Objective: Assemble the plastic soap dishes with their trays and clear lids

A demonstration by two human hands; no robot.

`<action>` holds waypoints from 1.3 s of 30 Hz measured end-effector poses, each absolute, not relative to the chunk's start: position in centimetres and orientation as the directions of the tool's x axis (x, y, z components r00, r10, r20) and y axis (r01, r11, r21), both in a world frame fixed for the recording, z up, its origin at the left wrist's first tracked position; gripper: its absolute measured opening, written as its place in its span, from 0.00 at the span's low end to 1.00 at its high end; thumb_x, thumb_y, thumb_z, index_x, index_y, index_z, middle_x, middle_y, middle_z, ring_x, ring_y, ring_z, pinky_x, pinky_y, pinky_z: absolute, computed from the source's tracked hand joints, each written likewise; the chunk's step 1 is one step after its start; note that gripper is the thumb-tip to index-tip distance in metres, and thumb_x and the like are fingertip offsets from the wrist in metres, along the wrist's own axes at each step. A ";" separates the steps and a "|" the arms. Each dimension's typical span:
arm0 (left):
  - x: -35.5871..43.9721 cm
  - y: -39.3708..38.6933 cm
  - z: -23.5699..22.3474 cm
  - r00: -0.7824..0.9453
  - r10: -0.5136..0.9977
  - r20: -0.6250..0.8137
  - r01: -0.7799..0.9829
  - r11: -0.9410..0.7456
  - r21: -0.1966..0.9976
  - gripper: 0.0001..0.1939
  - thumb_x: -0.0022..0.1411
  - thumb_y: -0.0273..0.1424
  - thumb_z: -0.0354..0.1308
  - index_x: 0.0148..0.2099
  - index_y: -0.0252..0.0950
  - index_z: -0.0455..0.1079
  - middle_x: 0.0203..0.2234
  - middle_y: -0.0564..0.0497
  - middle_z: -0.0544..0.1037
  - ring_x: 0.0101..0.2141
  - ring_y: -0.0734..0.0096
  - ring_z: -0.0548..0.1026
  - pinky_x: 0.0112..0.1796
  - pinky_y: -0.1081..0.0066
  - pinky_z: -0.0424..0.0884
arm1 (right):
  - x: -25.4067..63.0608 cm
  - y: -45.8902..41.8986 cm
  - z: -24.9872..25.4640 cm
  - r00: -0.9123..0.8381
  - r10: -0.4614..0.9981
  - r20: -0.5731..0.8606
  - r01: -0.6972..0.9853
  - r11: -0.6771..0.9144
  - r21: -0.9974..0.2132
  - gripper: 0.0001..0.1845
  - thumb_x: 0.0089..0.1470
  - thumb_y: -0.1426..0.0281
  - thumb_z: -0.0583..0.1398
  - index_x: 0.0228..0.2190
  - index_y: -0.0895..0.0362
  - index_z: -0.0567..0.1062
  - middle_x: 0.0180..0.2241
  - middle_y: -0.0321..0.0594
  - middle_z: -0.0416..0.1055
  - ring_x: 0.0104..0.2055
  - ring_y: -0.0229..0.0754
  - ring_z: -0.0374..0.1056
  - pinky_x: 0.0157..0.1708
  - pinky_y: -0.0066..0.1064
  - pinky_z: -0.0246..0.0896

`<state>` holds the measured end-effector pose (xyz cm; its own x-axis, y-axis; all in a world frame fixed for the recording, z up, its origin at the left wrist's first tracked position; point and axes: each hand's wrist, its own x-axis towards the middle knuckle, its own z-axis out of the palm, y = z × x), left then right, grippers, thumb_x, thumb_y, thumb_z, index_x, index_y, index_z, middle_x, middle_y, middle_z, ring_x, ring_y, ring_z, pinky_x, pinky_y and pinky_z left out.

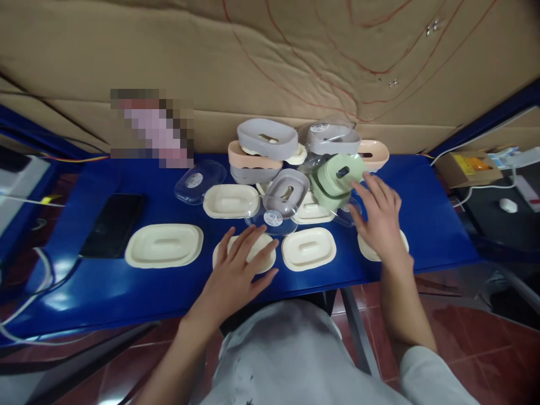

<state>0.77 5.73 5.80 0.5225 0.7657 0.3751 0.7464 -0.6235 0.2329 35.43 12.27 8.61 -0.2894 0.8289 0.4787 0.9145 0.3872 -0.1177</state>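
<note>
Right of centre on the tabletop (428, 225), the upper green dish (333, 169) is being met by the curved right-hand grip (382, 219), hold not being discernible, gentle rim-pinching seeming best, while a cream tray (266, 263) is being overhung by the spread, empty left hand (238, 261).

Free lane between rightmost cream trays (309, 248), clear lid (346, 215) beyond

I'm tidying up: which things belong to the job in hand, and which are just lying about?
Apparently in use:
cream oval trays, plastic-looking, one beneath the left hand;
green oval dishes, by the right hand;
grey oval dishes;
peach oval dishes;
clear plastic lids.

Apparently lying about:
flat black rectangular device;
brown cardboard box.
</note>
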 end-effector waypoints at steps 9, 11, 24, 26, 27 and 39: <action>2.6 3.7 5.2 0.449 0.771 0.451 0.711 -0.614 0.342 0.23 0.70 0.27 0.64 0.64 0.38 0.69 0.61 0.37 0.76 0.63 0.50 0.73 0.66 0.42 0.63 | 36.7 15.7 8.8 -0.368 0.775 0.515 0.830 0.523 -0.194 0.11 0.73 0.60 0.60 0.50 0.50 0.79 0.50 0.40 0.82 0.57 0.50 0.77 0.67 0.53 0.58; 3.5 3.4 5.1 0.466 0.762 0.449 0.707 -0.626 0.330 0.21 0.70 0.28 0.65 0.63 0.39 0.71 0.60 0.40 0.78 0.62 0.52 0.74 0.67 0.43 0.62 | 36.0 13.3 9.2 -0.293 0.764 0.575 0.847 0.487 -0.215 0.11 0.72 0.62 0.60 0.51 0.50 0.78 0.51 0.42 0.82 0.57 0.52 0.77 0.65 0.56 0.60; 2.8 2.9 3.6 0.516 0.729 0.451 0.688 -0.666 0.289 0.12 0.68 0.29 0.68 0.53 0.40 0.76 0.49 0.47 0.84 0.56 0.56 0.80 0.71 0.42 0.53 | 28.9 0.8 5.7 -0.516 0.770 0.375 0.739 0.622 -0.258 0.17 0.71 0.76 0.60 0.57 0.51 0.76 0.45 0.40 0.84 0.49 0.43 0.78 0.61 0.44 0.62; 2.4 2.7 3.8 0.489 0.747 0.451 0.710 -0.641 0.291 0.17 0.67 0.31 0.69 0.56 0.41 0.74 0.52 0.44 0.83 0.57 0.55 0.79 0.71 0.42 0.54 | 28.0 1.0 5.0 -0.546 0.771 0.328 0.729 0.630 -0.268 0.19 0.71 0.74 0.59 0.60 0.50 0.75 0.52 0.41 0.82 0.56 0.44 0.76 0.65 0.46 0.60; 2.3 2.6 3.8 0.492 0.752 0.439 0.716 -0.636 0.287 0.20 0.67 0.32 0.69 0.59 0.42 0.73 0.55 0.43 0.82 0.58 0.53 0.78 0.71 0.41 0.54 | 27.6 1.2 4.8 -0.569 0.767 0.298 0.722 0.639 -0.266 0.20 0.72 0.73 0.59 0.61 0.51 0.74 0.56 0.42 0.80 0.61 0.45 0.73 0.66 0.47 0.58; 1.7 3.9 4.7 0.504 0.752 0.424 0.684 -0.648 0.336 0.18 0.72 0.30 0.63 0.61 0.43 0.72 0.58 0.46 0.81 0.60 0.55 0.77 0.71 0.41 0.53 | 27.8 1.9 3.7 -0.687 0.695 0.212 0.641 0.717 -0.274 0.28 0.70 0.73 0.59 0.68 0.51 0.68 0.68 0.44 0.69 0.72 0.50 0.62 0.70 0.52 0.60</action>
